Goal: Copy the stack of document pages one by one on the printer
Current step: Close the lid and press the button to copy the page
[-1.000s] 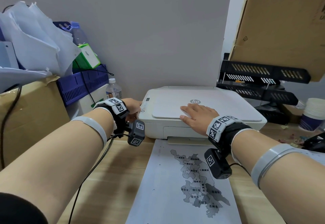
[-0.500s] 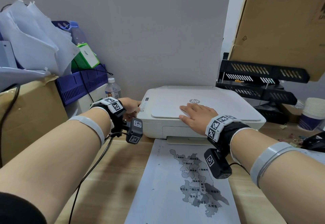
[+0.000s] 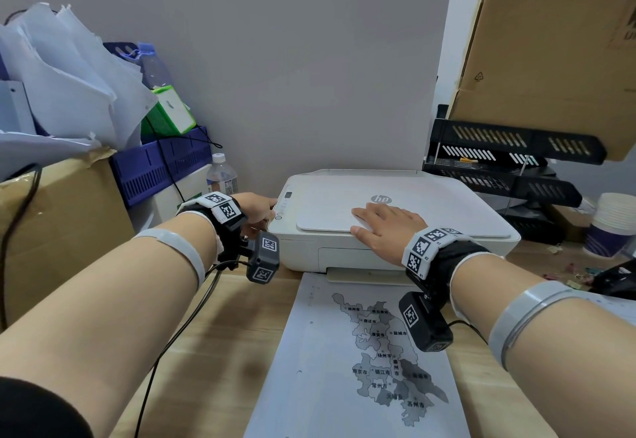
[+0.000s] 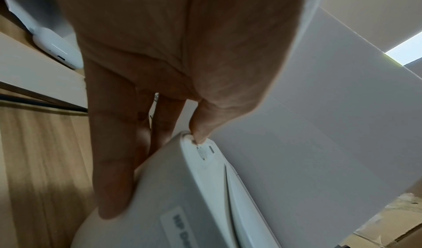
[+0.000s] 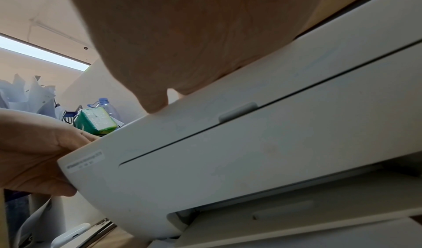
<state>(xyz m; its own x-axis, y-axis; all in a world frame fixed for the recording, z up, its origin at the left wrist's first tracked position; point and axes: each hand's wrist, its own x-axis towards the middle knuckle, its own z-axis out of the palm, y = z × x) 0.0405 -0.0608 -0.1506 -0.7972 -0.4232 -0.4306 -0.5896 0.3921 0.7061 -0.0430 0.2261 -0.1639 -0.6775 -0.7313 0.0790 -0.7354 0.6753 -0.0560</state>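
Left hand [image 3: 256, 209] at printer [image 3: 430, 210] left edge: thumb pressing a panel button, fingers straight down its side. Right hand [image 3: 387, 229] flat on closed lid, fingers extended, gripping nothing. "hp" logo on lid. Map page [image 3: 361, 362] on wooden desk [image 3: 220, 341] directly in front of printer. "PICO" box [image 3: 557, 52] up right.

One printer [image 3: 395, 217], one map page [image 3: 361, 362], two hands [image 3: 387, 231], two bottles [image 3: 222, 174]
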